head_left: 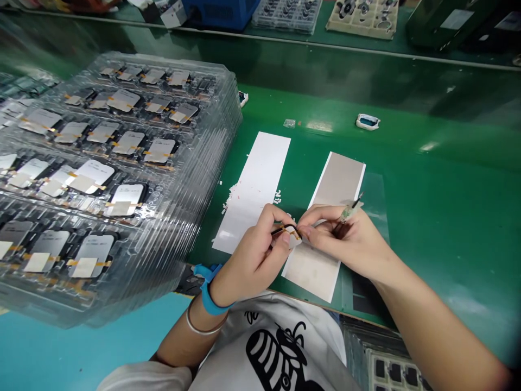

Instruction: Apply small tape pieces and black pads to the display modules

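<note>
My left hand (260,250) is closed around a small display module (293,238) with a pale back, a dark rim and orange tape strips. Thumb and fingers grip its sides. At the module's right edge, the fingertips of my right hand (345,233) pinch together; whether something small is between them is hidden. A thin dark-tipped tool (350,210), wrapped in greenish tape, is tucked in the right hand and sticks out past the knuckles. Beneath the hands lies a grey-beige strip with white edges (342,176). A white strip (260,168) lies to its left, with small white scraps along its sides.
At the left rises a tall stack of clear plastic trays (228,103) holding several display modules. A white-rimmed part (367,121) and a small clear piece (289,124) lie farther back on the green bench (439,201). A shelf behind carries a blue box (222,12) and parts trays (362,19).
</note>
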Available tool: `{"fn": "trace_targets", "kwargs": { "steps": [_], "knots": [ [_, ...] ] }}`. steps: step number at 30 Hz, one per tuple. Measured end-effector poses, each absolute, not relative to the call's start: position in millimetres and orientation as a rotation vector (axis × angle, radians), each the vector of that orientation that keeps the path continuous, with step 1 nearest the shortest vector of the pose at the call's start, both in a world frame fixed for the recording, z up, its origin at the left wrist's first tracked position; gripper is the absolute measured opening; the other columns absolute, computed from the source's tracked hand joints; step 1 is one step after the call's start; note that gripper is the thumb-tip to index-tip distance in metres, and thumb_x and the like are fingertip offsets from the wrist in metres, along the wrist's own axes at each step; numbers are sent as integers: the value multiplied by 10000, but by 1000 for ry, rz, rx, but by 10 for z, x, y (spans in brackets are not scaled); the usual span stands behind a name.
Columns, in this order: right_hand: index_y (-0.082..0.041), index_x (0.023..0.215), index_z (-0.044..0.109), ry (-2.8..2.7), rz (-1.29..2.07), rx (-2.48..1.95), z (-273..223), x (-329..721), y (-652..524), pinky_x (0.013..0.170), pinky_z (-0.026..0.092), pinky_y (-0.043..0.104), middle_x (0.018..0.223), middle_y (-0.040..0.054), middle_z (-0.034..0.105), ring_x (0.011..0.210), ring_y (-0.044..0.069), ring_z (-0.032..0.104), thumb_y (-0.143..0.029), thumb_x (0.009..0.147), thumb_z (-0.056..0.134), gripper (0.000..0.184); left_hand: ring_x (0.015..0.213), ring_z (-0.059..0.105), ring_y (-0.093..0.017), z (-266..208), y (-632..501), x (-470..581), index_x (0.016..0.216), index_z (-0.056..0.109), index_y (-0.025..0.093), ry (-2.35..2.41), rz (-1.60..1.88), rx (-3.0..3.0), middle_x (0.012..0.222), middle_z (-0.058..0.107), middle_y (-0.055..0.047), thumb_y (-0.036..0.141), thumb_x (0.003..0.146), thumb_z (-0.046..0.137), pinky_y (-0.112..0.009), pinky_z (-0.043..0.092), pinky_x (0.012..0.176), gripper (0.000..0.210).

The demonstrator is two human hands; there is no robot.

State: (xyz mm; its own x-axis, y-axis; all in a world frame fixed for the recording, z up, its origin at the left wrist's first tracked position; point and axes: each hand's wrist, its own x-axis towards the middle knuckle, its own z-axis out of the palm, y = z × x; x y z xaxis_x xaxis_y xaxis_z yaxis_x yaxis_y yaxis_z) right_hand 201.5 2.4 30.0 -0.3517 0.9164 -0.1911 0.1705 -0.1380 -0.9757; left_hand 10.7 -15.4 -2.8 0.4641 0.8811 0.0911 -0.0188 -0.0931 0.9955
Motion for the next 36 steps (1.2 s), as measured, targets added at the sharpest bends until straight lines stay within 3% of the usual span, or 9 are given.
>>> {"fn": "trace_targets", "kwargs": {
  "steps": [5, 13, 24, 33, 36],
  "knots": [
    [-162, 736, 685, -1488, 1560, -1266, 277, 2007, 45, 450, 127, 240, 481, -90, 260, 459, 59, 172, -314, 807, 672, 167, 561, 391, -121, -41, -154, 102, 1124, 412, 257, 827, 874, 1506, 682, 406, 52, 347, 1069, 370, -293, 256, 532, 113],
    [-161, 758, 718, -1451, 1626, -1227, 235, 2032, 66, 446, 129, 234, 483, -71, 339, 464, 60, 216, -336, 824, 708, 188, 583, 418, -127, -3, -148, 114, 1104, 413, 251, 835, 873, 1487, 668, 418, 53, 354, 1070, 377, -294, 273, 536, 114],
    [-158, 729, 672, -1415, 1576, -1243, 299, 1998, 13, 438, 102, 229, 465, -111, 242, 443, 41, 161, -262, 791, 741, 140, 617, 423, -130, 15, -144, 135, 1085, 402, 235, 806, 859, 1363, 695, 447, 41, 346, 1061, 406, -272, 320, 560, 113],
    [-160, 726, 668, -1426, 1536, -1273, 268, 1979, -3, 445, 114, 239, 468, -113, 221, 445, 48, 156, -293, 809, 738, 171, 585, 341, -102, 53, -139, 151, 1100, 373, 259, 801, 792, 1324, 732, 432, 53, 271, 1047, 444, -227, 258, 490, 90],
    [-175, 779, 688, -1452, 1448, -1300, 298, 2001, 2, 467, 232, 235, 517, -75, 355, 476, 73, 291, -350, 863, 700, 195, 593, 367, -109, 49, -125, 139, 1096, 362, 259, 838, 786, 1366, 709, 432, 57, 282, 1047, 444, -222, 280, 492, 97]
  ]
}}
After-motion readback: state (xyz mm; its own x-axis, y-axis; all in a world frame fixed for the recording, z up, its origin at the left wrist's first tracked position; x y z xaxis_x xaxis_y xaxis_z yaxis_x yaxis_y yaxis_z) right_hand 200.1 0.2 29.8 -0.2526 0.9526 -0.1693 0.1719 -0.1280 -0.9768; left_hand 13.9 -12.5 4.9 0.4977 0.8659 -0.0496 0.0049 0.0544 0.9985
